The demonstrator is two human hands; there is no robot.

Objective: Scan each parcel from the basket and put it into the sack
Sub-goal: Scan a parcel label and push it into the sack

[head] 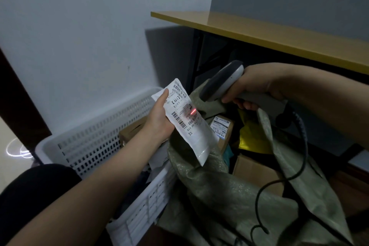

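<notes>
- Yellow table top (pixel 279 32) juts out above and behind the work, against a grey wall, with dark legs under it
- A black cable (pixel 299 146) runs from the scanner down across the sack's mouth, in front of the things inside
- The scanner (pixel 221 82), grey with a dark head, sits in the right hand (pixel 253 88), whose fingers are curled round its handle; the head points down and left at the parcel
- The left forearm crosses over the basket and hides part of what lies in it
- The parcel (pixel 191 130) is a flat white plastic mailer with a printed label, barcodes and large digits; a short red scan line (pixel 193 112) glows on the label
- The left hand (pixel 159 120) holds it by its left edge, thumb laid along the label, other fingers behind it and out of sight; the parcel is tilted in the air, its lower end over the sack's near-left rim
- The white slotted plastic basket (pixel 95 142) stands at the left, right beside the sack; a brown cardboard box (pixel 131 130) and pale wrappings show inside
- The greenish woven sack (pixel 219 195) stands open; in it lie a large cardboard box (pixel 257 173), a small labelled box (pixel 223 126) and a yellow packet (pixel 251 136)
</notes>
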